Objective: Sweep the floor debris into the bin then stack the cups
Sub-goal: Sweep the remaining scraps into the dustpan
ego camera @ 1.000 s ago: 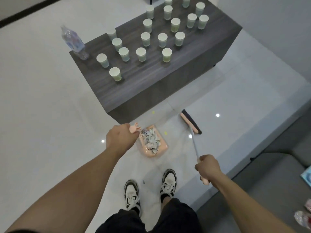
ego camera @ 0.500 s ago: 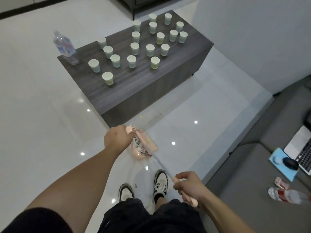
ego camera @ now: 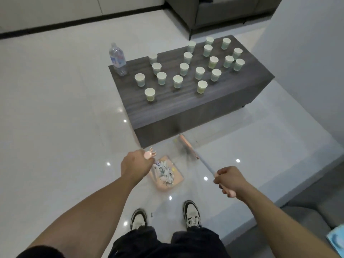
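My left hand (ego camera: pixel 134 165) grips the top of a pink dustpan's upright handle. The dustpan (ego camera: pixel 176 180) sits on the white floor in front of my feet and holds a heap of paper scraps (ego camera: pixel 164 174). My right hand (ego camera: pixel 229 180) grips the pink end of a broom handle. The broom head (ego camera: pixel 187 147) is blurred and lies beyond the dustpan, near the foot of the low dark wooden table (ego camera: pixel 188 107). A small yellow scrap (ego camera: pixel 175 140) lies beside the broom head. Several pale paper cups (ego camera: pixel 177 81) stand apart on the table top.
A clear plastic water bottle (ego camera: pixel 117 59) stands on the table's far left corner. A grey sofa (ego camera: pixel 316 216) edges in at the lower right, with a light blue item (ego camera: pixel 336 241) on it. Another grey sofa (ego camera: pixel 223 10) stands behind the table. My shoes (ego camera: pixel 191 214) are just behind the dustpan.
The broom head has swung from over the dustpan out toward the table's foot. My view has turned left, so the table sits further right and the sofa items have left the frame.
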`<state>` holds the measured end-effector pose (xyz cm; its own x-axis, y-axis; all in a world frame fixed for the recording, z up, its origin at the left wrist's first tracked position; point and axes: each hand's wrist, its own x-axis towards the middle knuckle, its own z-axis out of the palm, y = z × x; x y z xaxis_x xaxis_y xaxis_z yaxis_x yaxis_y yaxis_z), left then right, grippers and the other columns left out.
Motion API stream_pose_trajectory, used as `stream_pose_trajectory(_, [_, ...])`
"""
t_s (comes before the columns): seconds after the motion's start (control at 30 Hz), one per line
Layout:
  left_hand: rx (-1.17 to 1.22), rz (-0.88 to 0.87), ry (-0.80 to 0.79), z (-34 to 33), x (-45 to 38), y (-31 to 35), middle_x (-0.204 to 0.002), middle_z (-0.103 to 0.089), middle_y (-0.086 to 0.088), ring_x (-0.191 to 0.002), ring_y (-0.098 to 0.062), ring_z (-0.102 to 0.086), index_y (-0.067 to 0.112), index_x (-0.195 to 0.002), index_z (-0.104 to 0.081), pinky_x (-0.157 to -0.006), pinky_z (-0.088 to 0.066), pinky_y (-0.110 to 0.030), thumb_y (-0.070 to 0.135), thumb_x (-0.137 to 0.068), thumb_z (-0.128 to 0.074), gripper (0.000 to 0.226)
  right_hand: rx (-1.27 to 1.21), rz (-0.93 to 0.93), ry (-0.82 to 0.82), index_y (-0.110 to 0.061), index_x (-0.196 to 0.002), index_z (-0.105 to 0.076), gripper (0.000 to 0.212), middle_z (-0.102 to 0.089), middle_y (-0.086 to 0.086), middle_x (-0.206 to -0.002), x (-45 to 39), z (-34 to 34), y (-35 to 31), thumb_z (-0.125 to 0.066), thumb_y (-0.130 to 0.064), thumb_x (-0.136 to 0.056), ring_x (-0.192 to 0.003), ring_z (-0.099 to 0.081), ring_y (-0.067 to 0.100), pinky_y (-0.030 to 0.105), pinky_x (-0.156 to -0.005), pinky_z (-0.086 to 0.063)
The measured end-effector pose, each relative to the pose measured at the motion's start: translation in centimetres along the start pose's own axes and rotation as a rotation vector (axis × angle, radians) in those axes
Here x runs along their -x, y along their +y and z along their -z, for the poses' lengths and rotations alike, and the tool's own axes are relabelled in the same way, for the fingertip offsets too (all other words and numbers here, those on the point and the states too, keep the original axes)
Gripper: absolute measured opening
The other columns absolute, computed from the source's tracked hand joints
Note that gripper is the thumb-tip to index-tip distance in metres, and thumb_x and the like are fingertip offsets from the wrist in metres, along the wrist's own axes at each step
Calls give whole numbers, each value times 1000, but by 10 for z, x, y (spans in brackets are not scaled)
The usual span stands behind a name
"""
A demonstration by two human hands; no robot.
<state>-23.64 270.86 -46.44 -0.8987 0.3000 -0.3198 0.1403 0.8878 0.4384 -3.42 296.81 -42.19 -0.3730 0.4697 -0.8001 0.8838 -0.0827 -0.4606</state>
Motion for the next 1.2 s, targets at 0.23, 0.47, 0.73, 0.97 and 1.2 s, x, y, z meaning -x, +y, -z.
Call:
stream_pose_trajectory(0.23, [19,338,100,-21,35,1,-65,-60,4,-65,-21,-58,21,-65,-54,-52,-35,-26,55,-71,-56,35,338,133,-80,-5,-75,-52,17,-49,14,-61,-105,27,-40,-59,10,-75,-34,-43,22,26,-44,-34])
stream_pose_trajectory(0.47, [-29,329,111,-53,41,43,-72,-61,0,-67,-25,-56,23,-70,-52,-55,-36,-28,54,-80,-53,32,664,117,-240,2,-88,-60,17,-50,15,-75,-79,37,19,-50,7,-76,-40,-48,24,26,-42,-38])
stream_pose_trajectory(0.73, [-83,319,127,-50,39,40,-80,-64,-4,-74,-29,-60,22,-85,-64,-63,-46,-30,50,-81,-54,30,369,-27,-275,-24,-123,-58,48,-58,14,-70,-25,79,44,-64,-6,-79,-43,-42,20,23,-43,-31])
stream_pose_trajectory(0.97, [-57,342,122,-41,55,24,-74,-62,0,-72,-26,-60,23,-82,-62,-62,-45,-30,49,-82,-53,28,385,125,-208,-22,-135,-56,57,-62,13,-74,-19,75,21,-61,-6,-80,-43,-43,22,25,-41,-33])
stream_pose_trajectory(1.2, [-44,346,126,-41,59,19,-70,-60,2,-68,-24,-58,22,-76,-59,-56,-39,-28,47,-81,-52,26,441,80,-226,-10,-138,-52,56,-58,16,-90,-43,33,32,-61,2,-85,-41,-48,18,22,-40,-40])
